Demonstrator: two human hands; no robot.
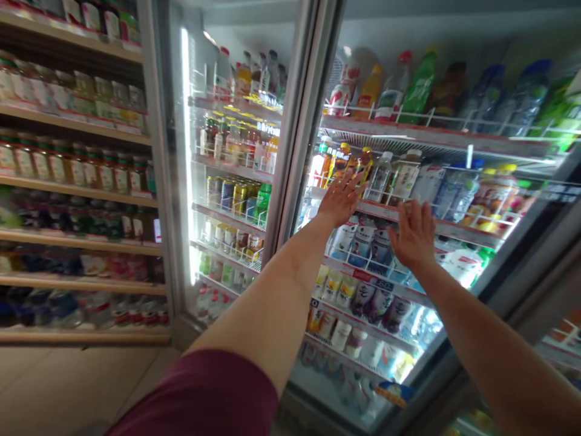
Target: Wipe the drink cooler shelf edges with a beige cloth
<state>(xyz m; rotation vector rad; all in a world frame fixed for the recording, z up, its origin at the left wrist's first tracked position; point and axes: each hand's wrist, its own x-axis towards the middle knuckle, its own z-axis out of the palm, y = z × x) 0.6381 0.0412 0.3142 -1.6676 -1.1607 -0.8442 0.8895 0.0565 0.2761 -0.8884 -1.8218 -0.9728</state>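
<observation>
Both my arms reach forward at a glass-fronted drinks fridge (pixel 313 79). My left hand (pixel 342 197), fingers spread, is before the second shelf, nearest to yellow-capped bottles (pixel 363 160). Lower and to its right, my right hand (pixel 414 236) is raised with its fingers apart, in front of a shelf edge and blue-and-white packs (pixel 379 245). Neither hand holds anything. Whether either palm touches the glass I cannot tell. Above, the top shelf carries a green bottle (pixel 420 88) and others behind a wire rail.
Left of the centre frame, another fridge section holds gold cans (pixel 240 197) and bottles. Wooden shelves (pixel 77 181) with rows of bottled drinks stand farther left, above a tiled floor (pixel 68 381). A dark door frame (pixel 512 290) slants along the right.
</observation>
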